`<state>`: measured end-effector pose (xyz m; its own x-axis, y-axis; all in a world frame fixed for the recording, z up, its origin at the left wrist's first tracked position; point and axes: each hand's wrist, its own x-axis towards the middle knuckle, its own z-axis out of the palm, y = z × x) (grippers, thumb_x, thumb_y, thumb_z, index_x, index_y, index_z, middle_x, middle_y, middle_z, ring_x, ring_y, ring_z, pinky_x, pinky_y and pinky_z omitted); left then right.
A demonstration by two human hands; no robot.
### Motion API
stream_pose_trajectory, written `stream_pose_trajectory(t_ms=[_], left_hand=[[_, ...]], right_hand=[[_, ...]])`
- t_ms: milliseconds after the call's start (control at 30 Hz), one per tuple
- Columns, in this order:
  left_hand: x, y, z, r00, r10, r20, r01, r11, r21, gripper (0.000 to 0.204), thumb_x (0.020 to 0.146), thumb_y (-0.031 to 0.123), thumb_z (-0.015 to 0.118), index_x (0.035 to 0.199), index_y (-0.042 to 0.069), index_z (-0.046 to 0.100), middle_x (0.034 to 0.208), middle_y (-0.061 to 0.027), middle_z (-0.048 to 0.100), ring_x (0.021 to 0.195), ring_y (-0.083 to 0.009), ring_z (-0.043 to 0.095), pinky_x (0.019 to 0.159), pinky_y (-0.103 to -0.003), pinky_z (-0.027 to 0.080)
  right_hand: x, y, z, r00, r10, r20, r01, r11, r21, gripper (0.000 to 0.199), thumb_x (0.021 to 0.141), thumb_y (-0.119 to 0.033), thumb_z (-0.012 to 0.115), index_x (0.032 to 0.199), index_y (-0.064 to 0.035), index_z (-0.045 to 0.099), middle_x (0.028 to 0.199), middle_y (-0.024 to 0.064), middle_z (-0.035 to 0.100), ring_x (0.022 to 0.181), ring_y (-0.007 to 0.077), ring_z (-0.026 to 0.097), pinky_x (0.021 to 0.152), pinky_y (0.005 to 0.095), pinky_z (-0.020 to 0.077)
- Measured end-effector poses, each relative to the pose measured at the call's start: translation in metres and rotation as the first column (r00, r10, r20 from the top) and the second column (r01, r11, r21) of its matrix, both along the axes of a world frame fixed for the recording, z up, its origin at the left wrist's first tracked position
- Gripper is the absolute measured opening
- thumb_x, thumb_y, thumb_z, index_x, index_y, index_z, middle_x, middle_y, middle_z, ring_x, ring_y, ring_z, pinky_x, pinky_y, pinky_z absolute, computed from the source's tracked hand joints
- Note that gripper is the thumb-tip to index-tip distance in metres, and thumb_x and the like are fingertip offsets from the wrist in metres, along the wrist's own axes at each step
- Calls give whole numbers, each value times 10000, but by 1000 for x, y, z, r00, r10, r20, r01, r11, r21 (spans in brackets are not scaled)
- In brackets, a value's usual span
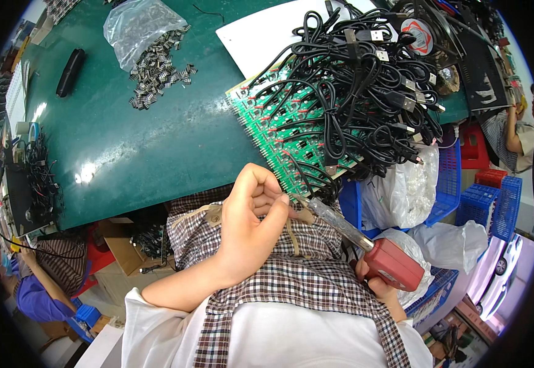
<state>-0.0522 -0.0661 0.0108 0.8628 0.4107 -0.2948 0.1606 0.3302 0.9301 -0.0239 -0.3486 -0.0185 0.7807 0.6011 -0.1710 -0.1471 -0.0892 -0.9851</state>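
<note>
My left hand (251, 224) is closed in a pinch at the near corner of a green circuit board panel (261, 132). Whatever its fingertips hold is too small to make out. In my right hand (382, 289), partly hidden by the tool, is a soldering iron (396, 265) with a red handle and a long metal barrel. The iron's tip points left and lies close to my left thumb and the panel's corner. Bundled black USB cables (353, 92) cover much of the panel, and red and black wire ends sit along its rows.
A plastic bag (138, 27) spills small metal parts (156, 76) onto the green table (175, 135). A black cylindrical object (71, 72) lies farther left. White sheet (248, 43) lies under the cables. Solder spool (417, 37) stands far right; blue crates (451, 178) with plastic bags sit below. People work at both sides.
</note>
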Motion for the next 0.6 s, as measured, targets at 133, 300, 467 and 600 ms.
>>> stream_pose_trajectory(t_ms=[133, 300, 467, 600], left_hand=[[0, -1, -1, 1000, 18, 17, -18, 1000, 0, 134, 820, -74, 459, 869, 21, 379, 759, -39, 501, 706, -108, 597, 602, -199, 469], [0, -1, -1, 1000, 22, 15, -21, 1000, -2, 132, 821, -71, 460, 869, 21, 379, 758, -41, 504, 704, -108, 597, 602, -200, 471], [0, -2, -1, 1000, 24, 5, -24, 1000, 0, 129, 821, -69, 460, 866, 20, 379, 757, -43, 504, 704, -106, 596, 606, -201, 473], [-1, -3, -1, 1000, 24, 5, -24, 1000, -6, 128, 821, -70, 459, 866, 19, 379, 763, -45, 504, 710, -105, 596, 614, -202, 473]], right_hand=[[-3, -16, -6, 996, 56, 64, -48, 991, -122, 698, 663, -303, 758, 1178, 38, 433, 855, 113, 634, 648, 159, 595, 604, 272, 466], [0, -5, 5, 999, 15, -47, -18, 999, -51, 684, 670, -309, 751, 1168, 41, 438, 856, 125, 636, 674, 183, 614, 616, 276, 473], [2, 1, 12, 980, -13, -197, 19, 999, 33, 683, 664, -329, 754, 1160, 28, 449, 836, 116, 631, 635, 177, 605, 595, 258, 467], [8, -1, 4, 992, 85, 90, -70, 985, -160, 555, 651, -318, 742, 1029, 30, 531, 724, 50, 614, 561, 127, 564, 545, 223, 439]])
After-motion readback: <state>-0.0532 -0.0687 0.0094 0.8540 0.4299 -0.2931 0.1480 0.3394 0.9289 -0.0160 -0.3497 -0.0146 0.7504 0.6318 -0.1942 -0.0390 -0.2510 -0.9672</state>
